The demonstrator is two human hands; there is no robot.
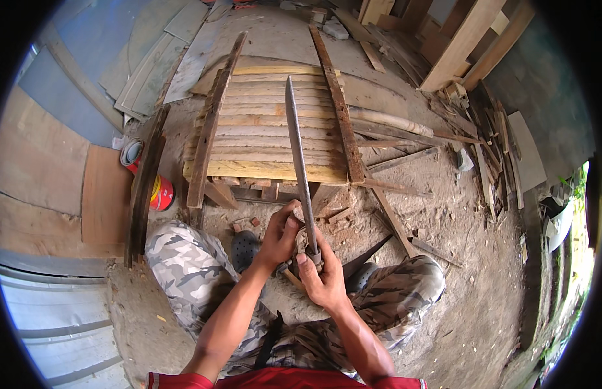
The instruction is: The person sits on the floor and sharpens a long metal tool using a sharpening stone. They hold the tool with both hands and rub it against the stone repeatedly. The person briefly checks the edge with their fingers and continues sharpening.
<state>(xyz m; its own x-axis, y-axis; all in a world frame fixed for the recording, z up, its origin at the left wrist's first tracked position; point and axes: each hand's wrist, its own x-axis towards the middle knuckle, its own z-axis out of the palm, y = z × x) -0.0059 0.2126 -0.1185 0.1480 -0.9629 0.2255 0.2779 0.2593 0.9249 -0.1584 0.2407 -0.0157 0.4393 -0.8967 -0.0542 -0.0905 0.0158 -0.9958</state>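
A long, narrow machete (297,139) points up and away from me, its grey blade tapering to a tip over the slatted wood. My right hand (323,275) is closed around its lower end, thumb lying along the near side. Close beside the blade's base, my left hand (280,240) has its fingers curled around a small brownish piece, mostly hidden, whose kind I cannot make out. Both hands are between my bent knees in camouflage trousers (187,259). A dark, pointed flat piece (367,257) lies just right of my right hand.
Ahead stands a low rack of wooden slats (268,129) with two long rusty-brown bars (213,123) across it. A red and yellow can (161,193) sits at left behind dark upright boards (145,188). Scrap timber (404,139) litters the right, near leaning planks (466,45).
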